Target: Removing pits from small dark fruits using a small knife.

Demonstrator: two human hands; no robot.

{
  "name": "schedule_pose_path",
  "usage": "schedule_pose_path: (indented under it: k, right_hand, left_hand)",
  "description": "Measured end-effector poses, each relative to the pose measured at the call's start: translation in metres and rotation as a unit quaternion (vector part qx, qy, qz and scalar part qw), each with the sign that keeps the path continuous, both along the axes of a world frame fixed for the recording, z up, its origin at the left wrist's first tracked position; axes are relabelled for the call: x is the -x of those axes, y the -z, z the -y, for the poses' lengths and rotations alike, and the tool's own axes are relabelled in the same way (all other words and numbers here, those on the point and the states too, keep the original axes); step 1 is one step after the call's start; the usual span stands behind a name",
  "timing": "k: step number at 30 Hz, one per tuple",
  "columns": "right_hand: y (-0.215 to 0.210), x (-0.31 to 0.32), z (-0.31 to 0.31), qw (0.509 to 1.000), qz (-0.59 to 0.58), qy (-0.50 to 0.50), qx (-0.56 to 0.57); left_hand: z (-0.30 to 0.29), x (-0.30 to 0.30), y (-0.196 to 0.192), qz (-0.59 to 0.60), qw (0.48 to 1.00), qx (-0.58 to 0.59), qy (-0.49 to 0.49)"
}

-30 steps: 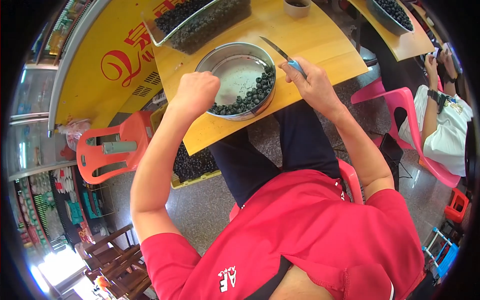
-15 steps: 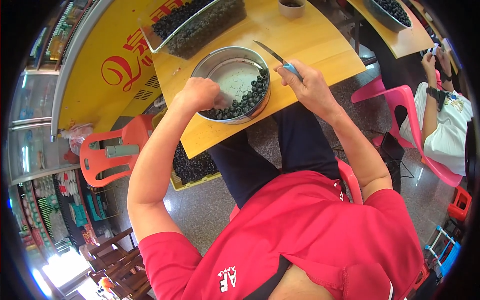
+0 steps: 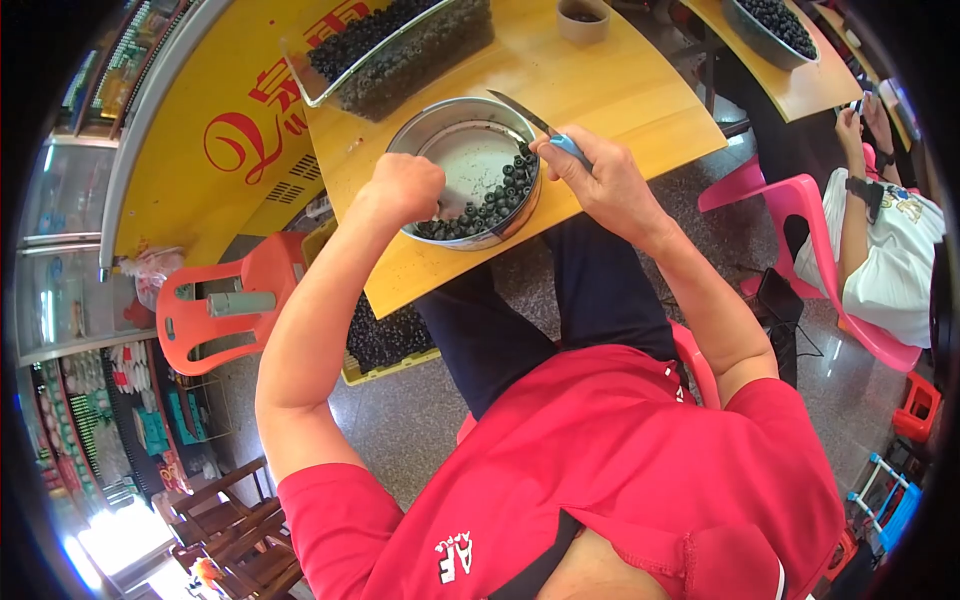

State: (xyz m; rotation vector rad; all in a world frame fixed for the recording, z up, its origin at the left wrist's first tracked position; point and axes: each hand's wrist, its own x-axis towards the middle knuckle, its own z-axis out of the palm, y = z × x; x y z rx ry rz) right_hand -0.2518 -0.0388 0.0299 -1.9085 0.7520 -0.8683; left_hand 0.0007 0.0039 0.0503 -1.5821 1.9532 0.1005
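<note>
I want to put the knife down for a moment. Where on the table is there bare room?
The table is bare right of the pan, beyond the right hand, up to the small cup. The near edge below the pan is bare too. The tray crowds the far left.

The scene is bright, with even daylight. A strong white glare burns out the lower left corner, near the wooden chairs (image 3: 235, 540). The metal bowl (image 3: 470, 160) reflects soft light on its pale bottom. Shadows are weak and short. The fisheye lens bends the wooden table (image 3: 600, 90) edges strongly, and a black rim surrounds the picture. Small details near the rim are blurred and squeezed.
</note>
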Motion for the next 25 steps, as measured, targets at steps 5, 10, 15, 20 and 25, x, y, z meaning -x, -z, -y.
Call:
schedule_pose_path:
  k: [5, 10, 15, 20, 25]
  right_hand:
    - [0.001, 0.002, 0.0, 1.0, -0.003, -0.002, -0.009]
    - [0.006, -0.001, -0.003, 0.998, 0.054, -0.016, -0.041]
    - [-0.002, -0.017, -0.016, 0.96, 0.143, -0.082, -0.226]
    - [-0.01, -0.03, -0.028, 0.854, 0.259, -0.153, -0.424]
    - [-0.014, -0.031, -0.027, 0.864, 0.258, -0.141, -0.409]
  left_hand:
    - [-0.001, 0.003, 0.002, -0.048, 0.998, -0.007, -0.026]
    - [-0.006, 0.012, -0.006, -0.274, 0.947, 0.169, -0.011]
    - [-0.03, 0.047, -0.017, -0.592, 0.745, 0.292, -0.094]
    - [-0.048, 0.061, -0.01, -0.746, 0.601, 0.238, -0.163]
    - [-0.052, 0.067, -0.002, -0.747, 0.582, 0.298, -0.12]
